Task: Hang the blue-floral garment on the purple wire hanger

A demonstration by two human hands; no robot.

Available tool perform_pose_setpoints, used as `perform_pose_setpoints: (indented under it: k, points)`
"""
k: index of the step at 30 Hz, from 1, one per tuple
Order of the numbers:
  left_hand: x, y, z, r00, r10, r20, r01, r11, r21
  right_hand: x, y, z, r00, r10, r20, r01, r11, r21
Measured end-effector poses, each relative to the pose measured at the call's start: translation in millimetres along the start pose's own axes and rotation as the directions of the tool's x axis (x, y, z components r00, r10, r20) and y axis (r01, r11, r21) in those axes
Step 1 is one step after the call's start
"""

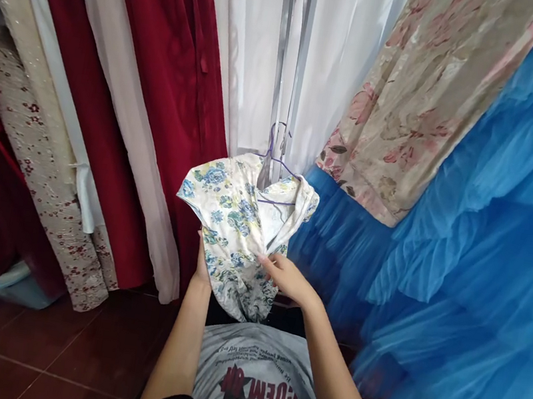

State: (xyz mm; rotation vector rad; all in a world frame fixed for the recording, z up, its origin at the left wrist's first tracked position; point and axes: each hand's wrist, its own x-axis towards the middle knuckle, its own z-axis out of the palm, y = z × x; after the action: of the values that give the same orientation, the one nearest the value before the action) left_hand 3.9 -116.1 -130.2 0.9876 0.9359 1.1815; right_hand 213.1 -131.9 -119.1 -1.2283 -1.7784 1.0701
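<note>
A small white garment with blue flowers (235, 221) hangs on a thin purple wire hanger (277, 161) hooked on a silver rail or pole (288, 61). My left hand (202, 263) is behind the garment's left side, its fingers hidden in the cloth and gripping it. My right hand (285, 275) pinches the cloth at the garment's lower middle, fingers closed on the fabric. Both forearms reach up from my grey printed T-shirt (257, 387).
Hanging clothes surround the spot: dark red dresses (165, 75), white and sequinned gowns (36, 89) on the left, white fabric (349, 57) behind, a beige floral dress (424, 96) and a big blue tulle skirt (487, 275) on the right. Reddish-brown floor tiles (45, 346) lie below.
</note>
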Motion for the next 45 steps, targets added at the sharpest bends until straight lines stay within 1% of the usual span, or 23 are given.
perform_pose_setpoints:
  k: [2,5,7,10,12,15,16,18,21,22,24,26,27,30,33,37,39,40,41,42,43,44,45]
  points:
    - [-0.4,-8.8,0.3,0.999,0.047,-0.024,-0.049,0.994,-0.097,15.0,7.0,14.6,0.998,-0.044,0.036,0.046,0.996,-0.070]
    - [2.7,-16.5,2.6,0.999,0.031,-0.041,-0.036,0.988,-0.147,14.3,10.7,24.4,0.994,-0.106,0.019,0.108,0.988,-0.108]
    - [4.6,-19.1,4.5,0.997,0.037,-0.073,-0.048,0.987,-0.151,5.1,11.7,22.0,0.995,-0.099,-0.003,0.097,0.981,-0.171]
    - [5.6,-22.1,7.6,0.989,0.086,-0.118,-0.106,0.980,-0.170,-7.2,13.0,11.8,0.997,-0.061,-0.055,0.044,0.961,-0.274]
    - [5.7,-23.3,9.2,0.986,0.091,-0.140,-0.116,0.976,-0.183,-10.4,13.9,5.9,0.999,-0.040,-0.013,0.035,0.962,-0.272]
    - [5.4,-22.7,9.7,0.989,0.086,-0.121,-0.107,0.978,-0.179,-9.1,16.5,3.2,0.990,-0.060,0.129,0.082,0.981,-0.177]
    - [5.2,-21.9,9.4,0.992,0.084,-0.089,-0.098,0.981,-0.167,-7.9,18.1,3.8,0.985,-0.075,0.155,0.097,0.985,-0.142]
    - [4.6,-20.3,9.0,0.996,0.078,-0.034,-0.082,0.986,-0.145,-5.6,23.0,5.7,0.985,-0.085,0.153,0.100,0.990,-0.096]
    - [3.9,-19.6,8.7,0.996,0.069,-0.053,-0.076,0.985,-0.156,-3.0,32.0,9.3,0.995,-0.055,0.087,0.059,0.997,-0.045]
    - [3.8,-20.0,8.4,0.996,0.063,-0.067,-0.073,0.984,-0.165,-2.5,34.4,11.1,0.997,-0.056,0.057,0.056,0.998,0.015]
    - [4.2,-21.1,6.6,0.995,0.050,-0.084,-0.064,0.983,-0.174,-1.5,37.1,16.2,0.997,-0.079,0.011,0.075,0.976,0.206]
    - [5.0,-21.8,3.2,0.995,0.058,-0.087,-0.072,0.984,-0.162,-0.3,37.4,24.0,0.995,-0.097,-0.014,0.095,0.917,0.387]
    - [5.4,-21.8,1.1,0.994,0.068,-0.085,-0.081,0.985,-0.153,0.4,37.1,28.7,0.996,-0.091,-0.022,0.091,0.893,0.440]
    - [5.8,-21.1,-4.1,0.993,0.092,-0.070,-0.100,0.985,-0.137,3.0,37.1,44.0,0.998,-0.008,-0.055,0.036,0.849,0.528]
    - [3.7,-21.0,-3.2,0.997,0.065,-0.046,-0.071,0.989,-0.130,4.9,37.9,58.5,0.990,0.093,-0.107,-0.006,0.782,0.624]
    - [4.5,-23.3,1.0,0.998,0.048,-0.040,-0.053,0.991,-0.125,5.8,36.6,69.6,0.959,0.172,-0.227,0.045,0.694,0.718]
    - [11.6,-25.5,-2.9,0.991,0.087,-0.099,-0.098,0.989,-0.113,5.6,36.0,70.5,0.938,0.207,-0.277,0.076,0.660,0.747]
    - [17.0,-27.2,-7.1,0.980,0.129,-0.149,-0.143,0.986,-0.090,5.4,36.0,70.4,0.928,0.227,-0.297,0.085,0.645,0.759]
    - [22.9,-29.4,-12.2,0.955,0.188,-0.228,-0.205,0.978,-0.051,5.1,36.2,70.4,0.917,0.248,-0.313,0.092,0.631,0.770]
    - [28.6,-32.2,-17.8,0.904,0.266,-0.334,-0.278,0.960,0.011,4.8,36.5,70.8,0.907,0.267,-0.324,0.096,0.619,0.779]
    - [33.3,-35.9,-22.9,0.820,0.359,-0.445,-0.352,0.931,0.101,4.6,36.7,71.8,0.900,0.282,-0.331,0.098,0.609,0.787]
    - [36.2,-40.3,-26.9,0.706,0.461,-0.538,-0.409,0.885,0.222,4.7,36.8,73.4,0.896,0.293,-0.334,0.100,0.600,0.794]
    - [36.7,-45.3,-29.0,0.576,0.566,-0.590,-0.437,0.823,0.363,5.0,36.7,75.6,0.893,0.300,-0.336,0.101,0.593,0.799]
